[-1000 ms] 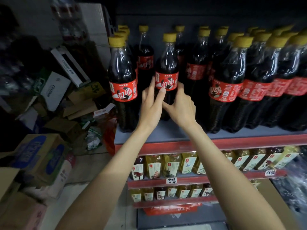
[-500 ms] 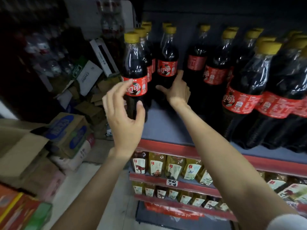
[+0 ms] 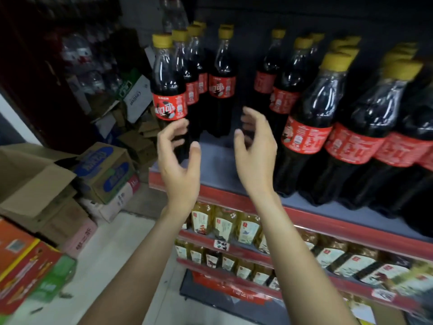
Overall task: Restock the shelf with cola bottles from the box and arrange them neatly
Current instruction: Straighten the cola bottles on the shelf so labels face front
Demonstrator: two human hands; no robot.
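while both hands hover empty before the shelf, the left hand and right hand loosely spread, the cola bottles stand upright on it. full and probably heavy, with slick, slightly yielding plastic; best gripped at the waist below the label. roughly sixteen caps show; rear rows blur. boxes: at least five.
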